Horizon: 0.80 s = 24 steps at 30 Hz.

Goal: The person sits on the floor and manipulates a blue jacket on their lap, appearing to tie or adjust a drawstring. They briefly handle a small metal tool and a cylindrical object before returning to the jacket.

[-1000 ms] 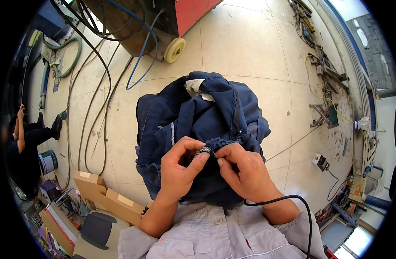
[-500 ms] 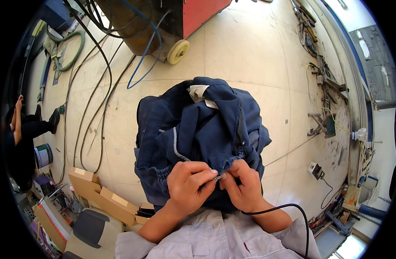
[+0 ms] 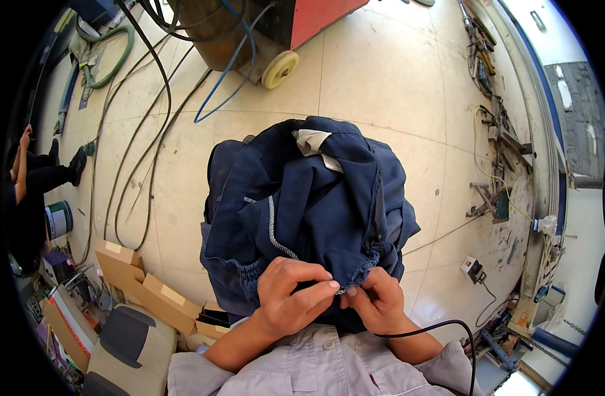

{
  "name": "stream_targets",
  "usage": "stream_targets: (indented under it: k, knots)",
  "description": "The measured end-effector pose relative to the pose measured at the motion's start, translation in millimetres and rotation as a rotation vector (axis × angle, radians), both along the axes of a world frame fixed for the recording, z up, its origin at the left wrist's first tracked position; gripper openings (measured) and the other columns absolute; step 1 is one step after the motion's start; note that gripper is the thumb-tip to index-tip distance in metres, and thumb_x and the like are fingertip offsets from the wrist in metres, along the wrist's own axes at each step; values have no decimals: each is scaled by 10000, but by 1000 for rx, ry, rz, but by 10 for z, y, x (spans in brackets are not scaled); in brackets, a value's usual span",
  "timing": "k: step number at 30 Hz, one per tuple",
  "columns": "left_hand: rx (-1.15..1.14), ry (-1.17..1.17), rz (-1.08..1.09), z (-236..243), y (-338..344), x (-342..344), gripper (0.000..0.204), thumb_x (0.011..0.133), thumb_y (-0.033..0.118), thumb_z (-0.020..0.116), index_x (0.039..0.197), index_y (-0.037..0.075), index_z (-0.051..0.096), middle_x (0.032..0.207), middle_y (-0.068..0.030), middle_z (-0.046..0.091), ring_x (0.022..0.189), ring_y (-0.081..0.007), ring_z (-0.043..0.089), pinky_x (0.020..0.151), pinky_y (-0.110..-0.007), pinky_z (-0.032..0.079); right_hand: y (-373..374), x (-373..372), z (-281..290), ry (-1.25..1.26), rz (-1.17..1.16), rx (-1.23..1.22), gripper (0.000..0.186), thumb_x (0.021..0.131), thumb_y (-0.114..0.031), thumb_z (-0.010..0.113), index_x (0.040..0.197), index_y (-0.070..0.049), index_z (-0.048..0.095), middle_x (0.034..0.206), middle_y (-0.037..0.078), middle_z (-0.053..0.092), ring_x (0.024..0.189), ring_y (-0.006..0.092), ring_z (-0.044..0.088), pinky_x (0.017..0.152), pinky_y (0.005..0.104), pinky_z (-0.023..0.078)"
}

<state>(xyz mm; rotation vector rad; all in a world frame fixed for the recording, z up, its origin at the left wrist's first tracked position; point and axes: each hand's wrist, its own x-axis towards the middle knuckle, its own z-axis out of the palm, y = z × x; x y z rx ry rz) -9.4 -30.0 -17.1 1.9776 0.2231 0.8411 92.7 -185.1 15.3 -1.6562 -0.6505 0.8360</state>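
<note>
a pale grey-white cloth label [image 3: 313, 141] sits sewn inside the collar at the top of the dark blue garment [image 3: 315, 211], folded over on itself. flattened brown cardboard boxes [image 3: 144, 290] lie on the floor at lower left, beside a grey seat. further left stands a round tin [image 3: 58, 219] with a green and white wrapper, possibly paint.

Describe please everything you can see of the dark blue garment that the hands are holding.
The dark blue garment looks like woven work cloth, bunched and crumpled above the floor. A pale label sits at its top, and a light zipper line runs down the front. Its lower edge is gathered, seemingly elastic. The left hand and the right hand both pinch this edge.
</note>
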Motion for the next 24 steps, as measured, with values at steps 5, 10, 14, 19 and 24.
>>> stream_targets:
  k: [5, 10, 14, 19, 24]
  knots:
    - [-8, 11, -45, 34, 2, 18, 370, 689, 4, 803, 1012, 127, 671, 914, -58, 653, 709, -214, 636, 589, -321, 468, -33, -33, -65, 74, -58, 8, 85, 930, 65, 621, 982, 19, 571, 781, 99, 712, 697, 161, 706, 630, 272, 540]
    - [-27, 7, -39, 15, 16, -7, 356, 691, 12, 807, 1001, 125, 674, 918, -61, 662, 713, -220, 640, 590, -326, 472, 18, 4, -28, 41, -24, -36, 99, 916, 71, 626, 983, 26, 570, 798, 109, 738, 731, 170, 734, 651, 268, 550]
    - [-29, -28, -24, -28, 44, -41, 353, 692, 9, 809, 997, 121, 670, 936, -68, 672, 721, -224, 650, 591, -329, 474, 50, 33, 35, 2, 20, -82, 122, 898, 70, 640, 992, 23, 578, 810, 94, 745, 726, 162, 733, 659, 260, 549]
    - [-23, -20, -85, 17, 75, -27, 349, 704, -3, 802, 1002, 116, 664, 952, -80, 680, 721, -229, 655, 586, -330, 471, 127, -78, 18, 26, -168, -43, 137, 862, 55, 683, 983, 18, 628, 811, 99, 746, 706, 178, 732, 658, 266, 550]
    - [9, -75, -22, -59, 74, -62, 258, 730, 77, 793, 971, 106, 706, 951, -67, 704, 745, -189, 669, 610, -292, 469, 40, 56, 171, -486, -69, -76, 168, 777, 21, 743, 933, -2, 686, 807, 115, 724, 664, 259, 693, 599, 315, 530]
